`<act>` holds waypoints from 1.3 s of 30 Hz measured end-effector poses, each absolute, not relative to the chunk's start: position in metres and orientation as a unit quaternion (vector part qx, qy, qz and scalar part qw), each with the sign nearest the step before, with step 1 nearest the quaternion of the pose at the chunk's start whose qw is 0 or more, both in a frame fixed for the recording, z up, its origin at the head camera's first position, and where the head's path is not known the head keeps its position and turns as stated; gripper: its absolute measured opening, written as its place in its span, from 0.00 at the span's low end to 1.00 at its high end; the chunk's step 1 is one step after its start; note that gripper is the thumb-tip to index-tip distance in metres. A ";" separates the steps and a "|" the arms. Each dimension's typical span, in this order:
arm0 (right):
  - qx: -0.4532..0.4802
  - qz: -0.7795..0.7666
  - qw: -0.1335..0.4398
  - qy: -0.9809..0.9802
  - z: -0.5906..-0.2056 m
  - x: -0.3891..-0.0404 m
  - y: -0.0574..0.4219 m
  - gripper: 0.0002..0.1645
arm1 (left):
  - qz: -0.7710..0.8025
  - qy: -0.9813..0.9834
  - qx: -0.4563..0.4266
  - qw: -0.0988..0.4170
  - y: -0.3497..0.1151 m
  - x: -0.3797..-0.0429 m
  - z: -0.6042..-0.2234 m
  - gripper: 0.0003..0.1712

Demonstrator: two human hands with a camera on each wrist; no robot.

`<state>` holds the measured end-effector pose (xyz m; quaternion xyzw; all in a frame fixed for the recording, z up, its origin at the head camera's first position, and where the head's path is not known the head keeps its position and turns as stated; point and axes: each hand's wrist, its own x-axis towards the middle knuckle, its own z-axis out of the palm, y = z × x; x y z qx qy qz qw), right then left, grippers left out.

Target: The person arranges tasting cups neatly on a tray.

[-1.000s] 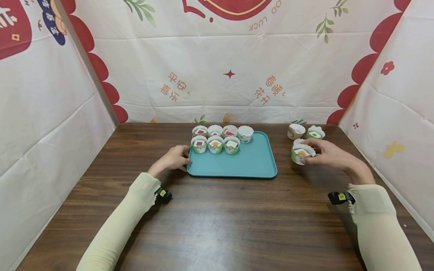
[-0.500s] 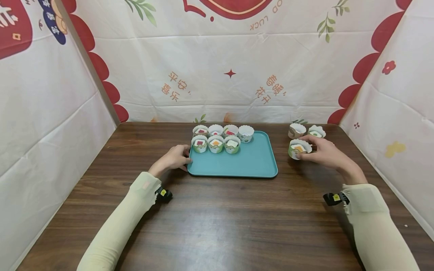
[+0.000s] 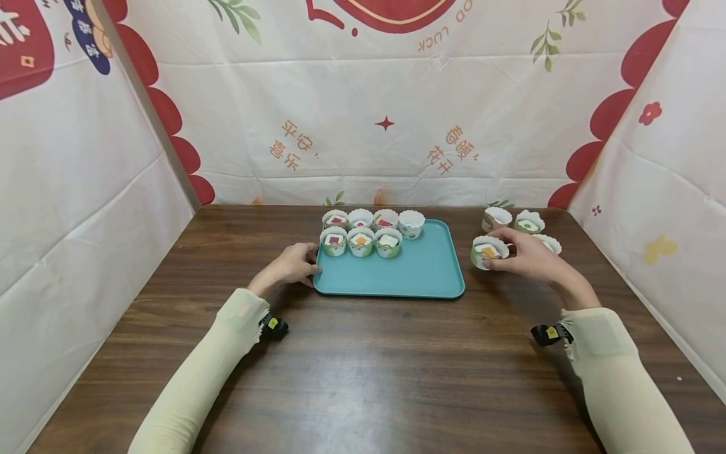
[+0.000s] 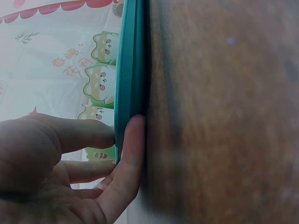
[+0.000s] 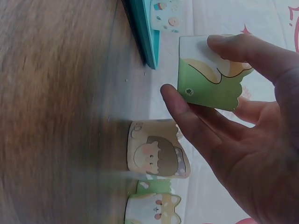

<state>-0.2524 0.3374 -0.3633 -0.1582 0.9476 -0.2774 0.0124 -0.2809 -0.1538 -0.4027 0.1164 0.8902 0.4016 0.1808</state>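
My right hand [image 3: 532,253] grips a green-and-white paper baking cup [image 3: 488,252] by its side. Inside the cup lies a white piece with an orange square on top. In the right wrist view this cup [image 5: 210,70] is off the table, thumb on one side and fingers on the other. At the left edge of a teal tray [image 3: 391,277], my left hand [image 3: 290,265] pinches the rim. The left wrist view has thumb and fingers [image 4: 133,140] meeting that tray edge. Several paper cups, such as a front one [image 3: 388,243], stand in two rows on the tray.
Behind my right hand on the wooden table [image 3: 363,366] stand a brown cup [image 3: 496,219] and a green cup [image 3: 529,222]. Another cup [image 3: 549,244] is partly hidden by the hand. Printed cloth walls [image 3: 363,126] enclose the table at back and sides.
My right hand has moved left with the baking cup, away from the other cups and nearer the tray. A cup behind the hand now shows. My left hand has stayed at the tray.
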 end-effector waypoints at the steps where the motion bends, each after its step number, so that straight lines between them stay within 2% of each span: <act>1: -0.157 -0.280 0.014 0.947 -0.364 -0.253 0.336 0.36 | 0.402 0.890 0.117 0.181 -0.154 -0.281 -0.403 0.37; 39: -0.130 -0.320 0.018 0.938 -0.362 -0.279 0.241 0.39 | 0.411 0.886 0.112 0.181 -0.153 -0.280 -0.402 0.37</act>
